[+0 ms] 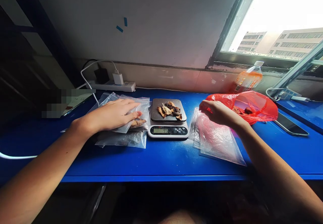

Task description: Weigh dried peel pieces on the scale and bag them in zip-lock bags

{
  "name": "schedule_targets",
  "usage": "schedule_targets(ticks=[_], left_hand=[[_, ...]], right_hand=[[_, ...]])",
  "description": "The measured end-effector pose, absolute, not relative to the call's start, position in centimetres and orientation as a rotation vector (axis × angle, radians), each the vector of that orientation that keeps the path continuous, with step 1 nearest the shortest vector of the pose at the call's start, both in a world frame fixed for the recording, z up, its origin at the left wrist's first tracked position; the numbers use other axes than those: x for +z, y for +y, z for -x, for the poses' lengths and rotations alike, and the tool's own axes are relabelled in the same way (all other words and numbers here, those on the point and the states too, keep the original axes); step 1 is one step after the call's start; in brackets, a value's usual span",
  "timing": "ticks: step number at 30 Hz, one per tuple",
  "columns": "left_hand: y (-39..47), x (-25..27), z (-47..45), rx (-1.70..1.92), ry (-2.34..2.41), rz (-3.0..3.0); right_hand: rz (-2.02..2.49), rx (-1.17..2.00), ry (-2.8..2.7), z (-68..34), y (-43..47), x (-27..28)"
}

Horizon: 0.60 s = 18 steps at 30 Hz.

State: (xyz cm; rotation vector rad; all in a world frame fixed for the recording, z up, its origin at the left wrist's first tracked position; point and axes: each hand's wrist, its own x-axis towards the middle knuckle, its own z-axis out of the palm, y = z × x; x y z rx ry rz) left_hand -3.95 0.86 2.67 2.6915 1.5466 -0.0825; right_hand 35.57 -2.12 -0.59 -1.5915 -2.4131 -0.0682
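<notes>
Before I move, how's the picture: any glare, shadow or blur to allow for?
All in the head view: window burnt out to white; far left and below the blue table, deep shadow; a pale sheen on the clear bags by the right hand; a pixelated patch at left; dried pieces on the scale fairly sharp.

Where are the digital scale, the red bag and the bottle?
Digital scale [168, 118]: head view, bare front part of its platform.
Red bag [268, 107]: head view, right side wall.
Bottle [249, 79]: head view, orange middle.
</notes>
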Motion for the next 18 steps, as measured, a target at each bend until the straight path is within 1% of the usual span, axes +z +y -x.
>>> schedule_targets(ticks=[5,13,18], left_hand=[[0.6,2.9,3.7,-0.079,1.543,-2.705],[0.6,2.9,3.7,-0.086,1.526,-2.725],[0.7,2.9,3.6,-0.115,1.531,-2.726]], right_hand=[[1.575,-0.047,-2.475,-34.5,-2.7,-0.5],[1.508,0.113,-2.509,-32.0,-4.1,-0.4],[1.552,0.092,-2.529,-30.3,-4.5,-1.1]])
